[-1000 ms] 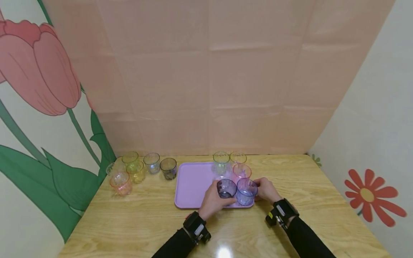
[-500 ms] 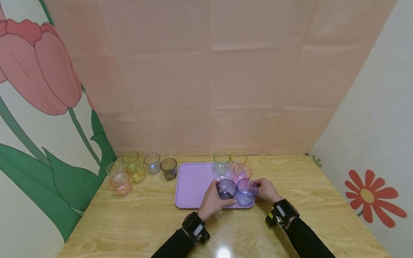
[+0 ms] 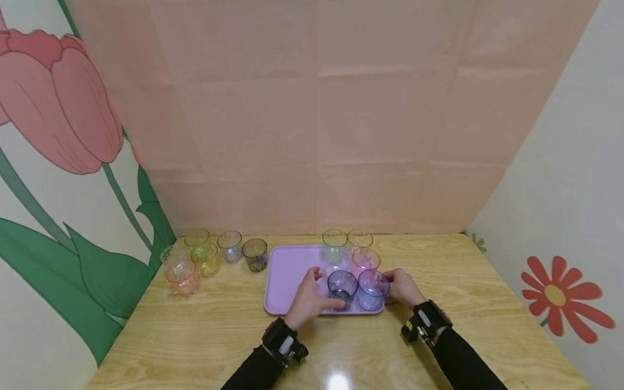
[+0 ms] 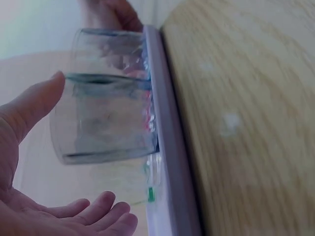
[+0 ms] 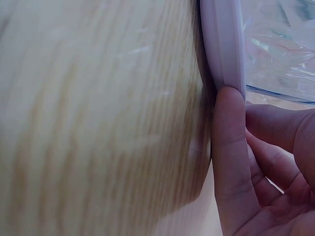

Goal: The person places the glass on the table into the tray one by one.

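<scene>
On the right half of a purple tray (image 3: 292,281) stands a dark grey glass tumbler (image 3: 342,287), upright. Beside it is a blue tumbler (image 3: 373,292). My left hand (image 3: 307,300) lies left of the grey tumbler, fingers spread away from it. In the left wrist view the thumb tip is close to the rim of that tumbler (image 4: 110,120); whether it touches is unclear. My right hand (image 3: 404,287) is at the tray's right edge, by the blue tumbler. In the right wrist view its fingers (image 5: 231,152) pinch the tray's rim (image 5: 224,44).
Behind on the tray are green (image 3: 335,246), yellow (image 3: 361,238) and pink (image 3: 365,259) tumblers. Left of the tray stand several more: grey (image 3: 255,254), light blue (image 3: 230,246), yellow (image 3: 206,260) and orange-pink (image 3: 183,277). A wall rises behind the wooden table (image 3: 219,346).
My left hand has let go of the dark grey tumbler and drawn back to the left, its fingers spreading. The right hand and the tumblers have stayed in place.
</scene>
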`<state>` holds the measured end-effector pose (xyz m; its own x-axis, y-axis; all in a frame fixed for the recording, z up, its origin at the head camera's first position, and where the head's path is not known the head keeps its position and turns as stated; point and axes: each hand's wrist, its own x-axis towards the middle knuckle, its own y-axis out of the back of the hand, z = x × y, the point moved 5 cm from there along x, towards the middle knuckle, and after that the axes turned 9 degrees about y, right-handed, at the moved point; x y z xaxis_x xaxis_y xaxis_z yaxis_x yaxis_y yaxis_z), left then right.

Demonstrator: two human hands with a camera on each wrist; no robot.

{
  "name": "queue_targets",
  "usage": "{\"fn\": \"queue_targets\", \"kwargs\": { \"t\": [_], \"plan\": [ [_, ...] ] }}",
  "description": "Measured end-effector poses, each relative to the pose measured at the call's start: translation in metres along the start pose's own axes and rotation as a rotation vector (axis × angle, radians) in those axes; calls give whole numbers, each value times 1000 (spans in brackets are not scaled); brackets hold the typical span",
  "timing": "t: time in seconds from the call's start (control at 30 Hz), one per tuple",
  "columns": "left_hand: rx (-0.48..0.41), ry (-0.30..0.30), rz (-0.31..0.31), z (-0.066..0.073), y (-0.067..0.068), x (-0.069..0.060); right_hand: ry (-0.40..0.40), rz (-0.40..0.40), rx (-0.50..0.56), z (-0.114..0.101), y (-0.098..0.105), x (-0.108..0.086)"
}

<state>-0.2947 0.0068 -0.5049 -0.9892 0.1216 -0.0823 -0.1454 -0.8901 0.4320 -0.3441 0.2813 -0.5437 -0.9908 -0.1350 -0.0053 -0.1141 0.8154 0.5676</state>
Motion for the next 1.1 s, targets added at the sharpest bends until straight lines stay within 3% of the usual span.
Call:
{"fn": "queue_targets", "kwargs": {
  "t": [0.23,0.4,0.7,0.83,1.1],
  "plan": [
    [0,-20,9,-5,15,1,-8,14,-5,1,1,1],
    [25,-51,60,-8,28,5,-9,14,-6,0,1,-1],
    [9,-8,155,-21,53,8,-3,5,14,0,0,1],
    [-14,12,229,-26,65,11,-14,4,-4,1,0,1],
    [-106,80,434,-36,88,12,-13,-1,-9,0,0,0]
  ]
}}
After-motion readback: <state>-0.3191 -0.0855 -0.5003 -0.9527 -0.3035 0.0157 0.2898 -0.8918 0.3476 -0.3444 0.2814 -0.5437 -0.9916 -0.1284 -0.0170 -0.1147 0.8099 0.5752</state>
